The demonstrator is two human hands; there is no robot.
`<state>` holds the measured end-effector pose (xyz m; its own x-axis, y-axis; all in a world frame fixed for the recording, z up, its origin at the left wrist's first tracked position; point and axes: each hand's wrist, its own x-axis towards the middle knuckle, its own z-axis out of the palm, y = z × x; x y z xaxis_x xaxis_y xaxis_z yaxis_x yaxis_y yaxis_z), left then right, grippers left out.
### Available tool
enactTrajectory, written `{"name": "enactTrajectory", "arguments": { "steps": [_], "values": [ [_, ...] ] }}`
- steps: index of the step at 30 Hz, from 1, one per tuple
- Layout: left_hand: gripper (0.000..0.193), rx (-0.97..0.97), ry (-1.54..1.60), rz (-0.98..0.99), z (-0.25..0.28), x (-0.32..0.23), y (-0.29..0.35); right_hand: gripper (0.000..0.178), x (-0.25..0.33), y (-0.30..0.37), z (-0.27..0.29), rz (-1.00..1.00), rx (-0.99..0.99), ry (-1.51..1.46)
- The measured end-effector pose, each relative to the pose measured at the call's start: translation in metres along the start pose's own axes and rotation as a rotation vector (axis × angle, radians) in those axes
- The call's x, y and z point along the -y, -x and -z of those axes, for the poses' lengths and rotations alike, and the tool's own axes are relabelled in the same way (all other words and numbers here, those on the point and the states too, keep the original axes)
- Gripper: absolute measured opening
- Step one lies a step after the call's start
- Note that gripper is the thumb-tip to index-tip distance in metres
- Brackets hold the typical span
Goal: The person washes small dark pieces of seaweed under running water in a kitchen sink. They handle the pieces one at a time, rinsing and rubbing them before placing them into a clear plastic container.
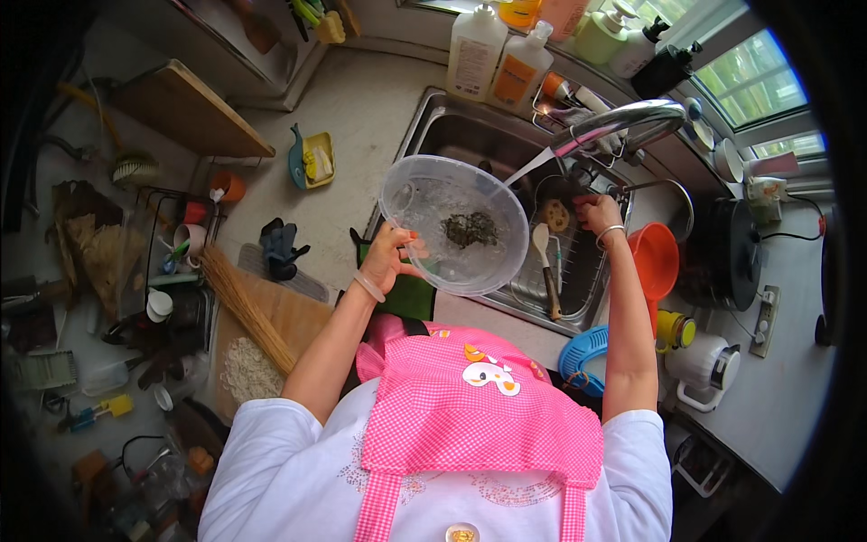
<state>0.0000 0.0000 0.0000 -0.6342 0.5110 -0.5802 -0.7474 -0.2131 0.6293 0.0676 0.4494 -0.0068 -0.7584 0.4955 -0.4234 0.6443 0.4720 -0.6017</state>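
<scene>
Pink apron [488, 402] nearest, our half-closed left hand [395, 257] is gripping the clear bowl [479, 268] by its rim over the sink [452, 126], ideally level to retain the dark clump [470, 229], while our right hand [596, 215] is curling near the tap [614, 121], its hold unclear.

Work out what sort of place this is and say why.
Most likely a home kitchen: a metal sink with a tap over it, a wooden spoon, and a clear bowl in the left hand.
</scene>
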Motion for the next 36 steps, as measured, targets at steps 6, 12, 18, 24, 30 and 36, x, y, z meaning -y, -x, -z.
{"name": "enactTrajectory", "arguments": {
  "steps": [6,12,18,24,30,36],
  "values": [
    [0.052,-0.04,0.034,-0.054,0.005,0.007,-0.004,0.025,0.003,0.003,0.007,0.001,-0.005,0.021],
    [0.059,-0.077,0.081,-0.086,0.019,-0.006,0.004,0.026,0.01,0.003,0.016,0.105,-0.155,0.401],
    [0.058,-0.075,0.091,-0.092,0.062,-0.027,0.007,0.027,-0.028,0.027,-0.009,0.202,0.014,0.282],
    [0.045,-0.03,-0.011,0.107,0.12,-0.074,0.015,0.027,-0.013,0.075,-0.026,0.191,0.059,0.263],
    [0.046,0.043,-0.146,0.198,0.155,-0.103,0.011,0.025,0.004,0.096,-0.046,0.231,0.125,0.309],
    [0.045,0.154,-0.201,0.212,0.16,-0.119,-0.002,0.025,0.007,0.105,-0.073,0.279,0.193,0.35]
  ]
}}
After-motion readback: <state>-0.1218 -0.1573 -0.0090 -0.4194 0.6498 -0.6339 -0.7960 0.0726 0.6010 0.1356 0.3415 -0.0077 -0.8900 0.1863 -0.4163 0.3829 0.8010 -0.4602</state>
